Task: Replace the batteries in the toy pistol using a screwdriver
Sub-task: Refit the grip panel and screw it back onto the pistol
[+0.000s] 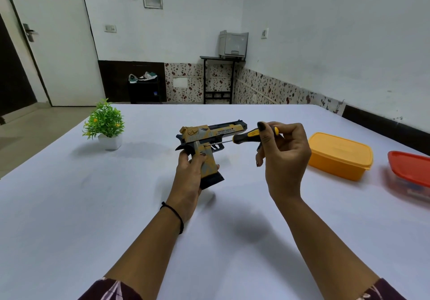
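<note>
Head view, and two hands are up over the white table (116, 206), with one toy pistol (209, 137) and one screwdriver (246, 135) in play. The left hand (188, 176) has the pistol by its grip, fingers (200, 157) curled round it and clamped tight. The gun is lifted clear of the table, barrel pointing right, the dark base of the grip poking out below the fingers. The right hand (282, 153) pinches the screwdriver's black-and-yellow handle between thumb and fingertips, closed firmly on it, with the little finger hanging loose beneath. The thin shaft runs leftward from those fingers, and its tip sits against the pistol's side by the trigger, just above the left thumb. One black thread band (173, 216) circles the left wrist. Off to the right of the right-hand fingers sit two lidded containers: one yellow box (339, 155), near, and one red-lidded box (409, 171) beyond it at the frame's edge, partly cut off. Well out to the left of the left-hand fingers stands one small potted plant (105, 124) in a white pot.
</note>
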